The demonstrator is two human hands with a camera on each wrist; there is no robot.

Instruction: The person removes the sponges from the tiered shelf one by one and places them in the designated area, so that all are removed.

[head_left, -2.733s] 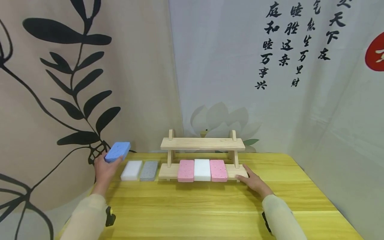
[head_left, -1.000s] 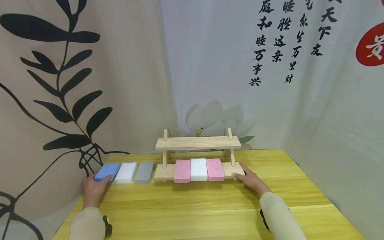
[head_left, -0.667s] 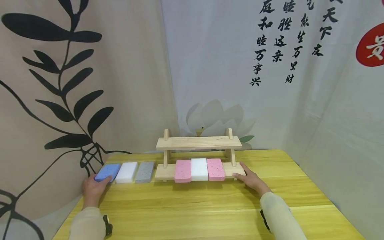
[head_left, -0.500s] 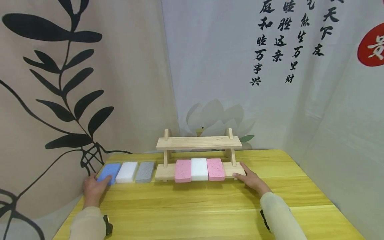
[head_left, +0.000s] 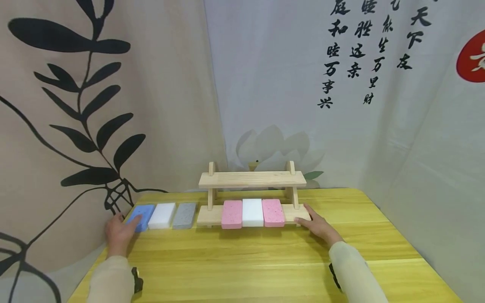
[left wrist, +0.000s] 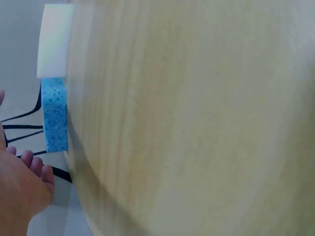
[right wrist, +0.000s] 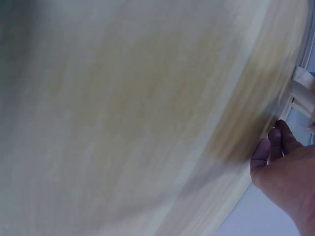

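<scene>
A blue sponge [head_left: 141, 217] lies at the left end of a row on the table, beside a white sponge [head_left: 162, 215] and a grey sponge [head_left: 184, 215]. My left hand [head_left: 120, 235] is at the blue sponge's left side, its thumb overlapping it in the head view. The left wrist view shows those fingers [left wrist: 35, 164] loosely bent, apart from the sponge. My right hand [head_left: 320, 227] holds the right end of the lower board of a two-tier wooden shelf [head_left: 251, 180], thumb at its front. Two pink sponges [head_left: 232, 214] flank a white sponge [head_left: 252, 212] on that board.
The wood-grain table [head_left: 242, 265] has its left edge close to the left hand. Behind it hangs a cloth backdrop [head_left: 178, 105] with a dark plant print and black characters. The shelf's upper board is bare.
My left hand has lowered the blue sponge from the air to the table beside the white one, turned it a little and let go. My right hand stays at the shelf's end.
</scene>
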